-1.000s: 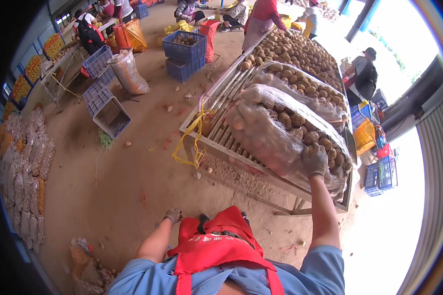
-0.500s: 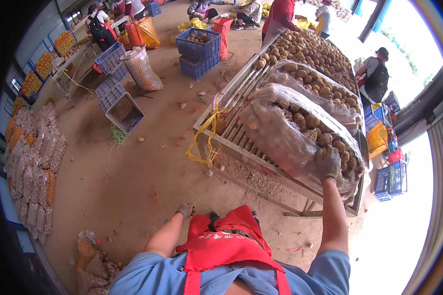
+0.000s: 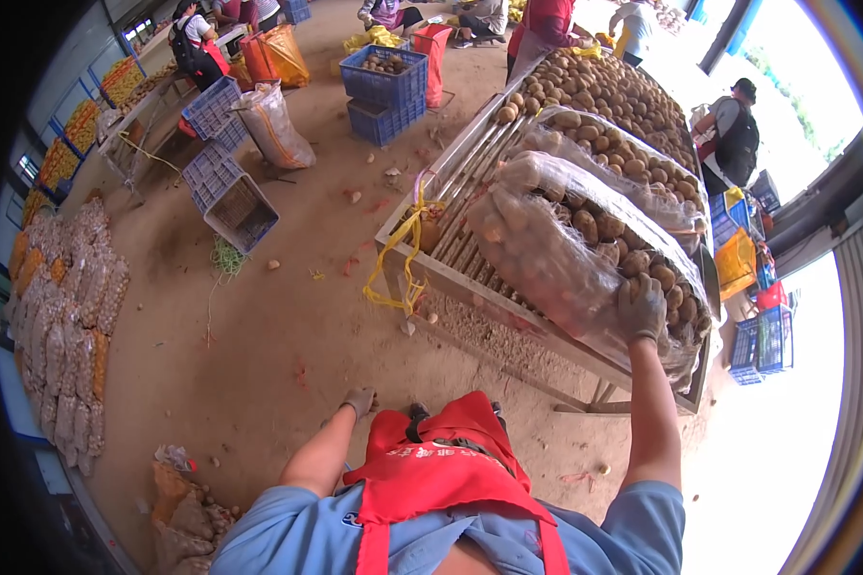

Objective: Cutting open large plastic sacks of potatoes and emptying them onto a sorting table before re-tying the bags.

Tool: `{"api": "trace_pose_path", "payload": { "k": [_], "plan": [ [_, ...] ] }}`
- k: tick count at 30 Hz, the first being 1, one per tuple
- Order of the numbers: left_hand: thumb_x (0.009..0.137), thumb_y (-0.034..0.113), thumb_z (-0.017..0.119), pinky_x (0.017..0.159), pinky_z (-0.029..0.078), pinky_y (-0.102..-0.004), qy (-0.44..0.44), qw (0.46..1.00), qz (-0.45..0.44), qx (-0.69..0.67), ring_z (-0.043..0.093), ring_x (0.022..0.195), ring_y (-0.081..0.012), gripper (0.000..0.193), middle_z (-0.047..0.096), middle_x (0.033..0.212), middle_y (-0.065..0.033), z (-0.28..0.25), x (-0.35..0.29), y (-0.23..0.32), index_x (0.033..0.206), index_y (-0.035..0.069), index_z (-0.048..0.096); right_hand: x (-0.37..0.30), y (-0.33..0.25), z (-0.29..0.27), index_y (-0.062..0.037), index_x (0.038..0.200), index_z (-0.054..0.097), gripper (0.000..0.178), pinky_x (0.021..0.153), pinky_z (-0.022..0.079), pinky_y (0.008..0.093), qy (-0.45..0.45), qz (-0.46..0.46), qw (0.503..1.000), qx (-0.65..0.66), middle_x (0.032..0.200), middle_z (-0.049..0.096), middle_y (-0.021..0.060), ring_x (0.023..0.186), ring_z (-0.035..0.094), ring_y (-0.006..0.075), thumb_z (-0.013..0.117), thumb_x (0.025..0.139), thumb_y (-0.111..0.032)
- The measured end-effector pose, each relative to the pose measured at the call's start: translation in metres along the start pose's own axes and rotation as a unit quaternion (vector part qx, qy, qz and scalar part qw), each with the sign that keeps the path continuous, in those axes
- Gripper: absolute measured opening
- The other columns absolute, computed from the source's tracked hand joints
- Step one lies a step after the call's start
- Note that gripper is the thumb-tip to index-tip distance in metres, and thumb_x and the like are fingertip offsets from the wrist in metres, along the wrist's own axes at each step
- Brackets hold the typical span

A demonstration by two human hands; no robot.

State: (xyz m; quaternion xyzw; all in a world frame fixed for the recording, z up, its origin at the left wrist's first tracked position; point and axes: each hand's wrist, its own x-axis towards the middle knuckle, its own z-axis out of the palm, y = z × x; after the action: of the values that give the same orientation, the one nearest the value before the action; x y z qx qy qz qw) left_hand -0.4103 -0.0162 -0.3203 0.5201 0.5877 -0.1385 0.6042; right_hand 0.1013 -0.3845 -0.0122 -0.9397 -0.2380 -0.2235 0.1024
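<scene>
- On the slatted sorting table (image 3: 451, 273), in the head view, the gloved right hand (image 3: 641, 307) lies flat on the near end of a clear plastic sack of potatoes (image 3: 566, 254); its fingers spread over the film and press rather than close round it.
- The sack lies lengthwise on the slats, full and bulging, with a second filled sack (image 3: 623, 168) just beside it on the far side.
- The left hand (image 3: 360, 401), also gloved, hangs low by the red apron (image 3: 451, 460), well apart from the table, fingers loosely curled and empty.
- Yellow ties (image 3: 403, 249) dangle off the table's near corner.
- Judging by this, the filling looks done; whether the sack's mouth is tied I cannot tell, and it has not left the table.
- Loose potatoes (image 3: 604, 91) remain heaped at the table's far end, so more bagging seems left.
</scene>
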Motion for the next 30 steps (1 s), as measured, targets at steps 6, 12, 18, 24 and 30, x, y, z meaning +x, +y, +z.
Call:
{"api": "trace_pose_path", "payload": {
  "k": [6, 12, 18, 24, 30],
  "plan": [
    [0.102, 0.03, 0.055, 0.066, 0.06, -0.0398, -0.002, 1.0, -0.008, 0.023, 0.073, 0.07, -0.0275, 0.036, 0.075, 0.087, -0.0179, 0.0, -0.001, 0.002, 0.109, -0.001, 0.071, 0.0, -0.003, -0.002, -0.0029, 0.124, 0.065, 0.044, 0.093, 0.049, 0.0531, -0.002, 0.016, 1.0, 0.002, 0.116, 0.065, 0.0206, 0.109, 0.063, 0.0427, 0.064, 0.097, -0.038],
    [0.102, 0.03, 0.054, 0.065, 0.058, -0.0386, 0.0, 0.999, 0.005, 0.042, 0.073, 0.071, -0.027, 0.036, 0.076, 0.09, -0.0168, 0.001, -0.006, 0.0, 0.111, 0.0, 0.07, -0.001, 0.004, 0.006, -0.0035, 0.123, 0.066, 0.044, 0.093, 0.049, 0.0536, -0.004, 0.015, 1.0, 0.004, 0.118, 0.065, 0.0207, 0.109, 0.062, 0.0423, 0.063, 0.096, -0.039],
    [0.103, 0.028, 0.052, 0.061, 0.056, -0.0381, -0.005, 0.998, -0.025, 0.052, 0.073, 0.072, -0.0252, 0.033, 0.076, 0.089, -0.0157, 0.004, -0.005, 0.006, 0.112, 0.002, 0.068, -0.001, 0.007, 0.009, -0.0076, 0.12, 0.065, 0.042, 0.09, 0.049, 0.0533, -0.009, 0.013, 1.0, -0.012, 0.111, 0.064, 0.0179, 0.103, 0.064, 0.0406, 0.066, 0.094, -0.041],
    [0.103, 0.027, 0.052, 0.061, 0.057, -0.0384, -0.007, 0.999, -0.006, 0.045, 0.073, 0.072, -0.0253, 0.031, 0.076, 0.088, -0.0149, 0.003, 0.003, 0.016, 0.112, 0.002, 0.069, 0.0, -0.004, -0.003, -0.0083, 0.12, 0.065, 0.041, 0.091, 0.049, 0.0527, -0.002, 0.038, 0.999, 0.01, 0.112, 0.064, 0.017, 0.105, 0.064, 0.0396, 0.067, 0.093, -0.04],
    [0.102, 0.021, 0.055, 0.06, 0.057, -0.0395, -0.002, 0.999, 0.009, 0.035, 0.072, 0.069, -0.0251, 0.025, 0.074, 0.084, -0.0145, 0.006, 0.008, 0.023, 0.107, 0.001, 0.07, 0.001, -0.005, -0.005, -0.0077, 0.121, 0.065, 0.043, 0.093, 0.049, 0.0523, -0.022, 0.047, 0.999, 0.005, 0.114, 0.063, 0.0166, 0.108, 0.063, 0.0386, 0.068, 0.094, -0.041]
  ]
}}
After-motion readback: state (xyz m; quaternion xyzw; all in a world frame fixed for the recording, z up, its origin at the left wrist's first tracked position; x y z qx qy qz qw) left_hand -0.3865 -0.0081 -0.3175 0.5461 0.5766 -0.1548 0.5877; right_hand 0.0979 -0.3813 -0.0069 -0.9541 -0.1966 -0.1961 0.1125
